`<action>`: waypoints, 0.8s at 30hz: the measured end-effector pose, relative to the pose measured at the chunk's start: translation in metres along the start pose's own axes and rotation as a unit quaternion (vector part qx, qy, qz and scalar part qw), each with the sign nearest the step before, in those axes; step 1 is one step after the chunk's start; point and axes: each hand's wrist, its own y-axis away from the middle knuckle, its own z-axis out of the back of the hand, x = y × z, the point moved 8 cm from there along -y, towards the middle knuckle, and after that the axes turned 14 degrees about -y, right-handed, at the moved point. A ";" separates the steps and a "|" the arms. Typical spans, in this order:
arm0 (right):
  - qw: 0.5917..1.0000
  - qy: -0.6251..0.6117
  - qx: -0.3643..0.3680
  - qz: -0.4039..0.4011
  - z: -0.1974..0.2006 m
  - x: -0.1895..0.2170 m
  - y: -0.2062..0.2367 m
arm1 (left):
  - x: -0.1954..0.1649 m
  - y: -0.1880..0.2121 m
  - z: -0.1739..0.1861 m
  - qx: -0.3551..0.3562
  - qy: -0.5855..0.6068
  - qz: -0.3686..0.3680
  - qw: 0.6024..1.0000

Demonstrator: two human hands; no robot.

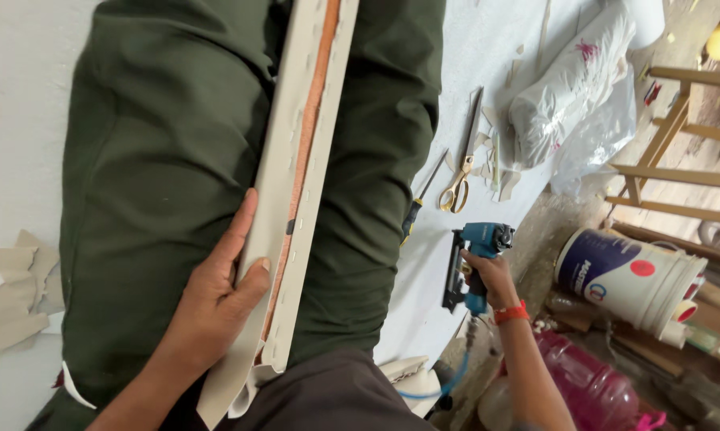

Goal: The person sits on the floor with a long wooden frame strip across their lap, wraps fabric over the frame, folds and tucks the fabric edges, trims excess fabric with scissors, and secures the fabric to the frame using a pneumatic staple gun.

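Note:
My left hand (216, 291) grips a long narrow panel wrapped in beige material (296, 168), which lies along my lap in dark green trousers (160, 136). An orange-brown strip and a row of staples run down the panel's middle. My right hand (487, 275), with a red wristband, holds a blue and black pneumatic staple gun (473, 259) out to the right, resting on the white work surface (455, 72). A blue air hose (447, 381) hangs from the gun.
Gold-handled scissors (460, 164) and a screwdriver (420, 203) lie on the white surface. A filled plastic bag (571, 84), a white bucket (631, 275), a pink bottle (587, 383), wooden frames (679, 172) and beige offcuts (13, 291) surround me.

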 end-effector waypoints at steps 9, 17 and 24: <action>0.898 0.138 0.322 0.268 -0.140 0.141 0.170 | -0.008 -0.002 0.000 -0.023 -0.064 -0.021 0.997; 0.787 0.289 0.479 0.260 -0.270 0.194 0.238 | 0.001 -0.005 0.001 -0.008 -0.094 0.090 0.991; 0.795 0.291 0.493 0.199 -0.278 0.191 0.234 | 0.003 -0.005 0.003 -0.010 -0.094 0.050 0.994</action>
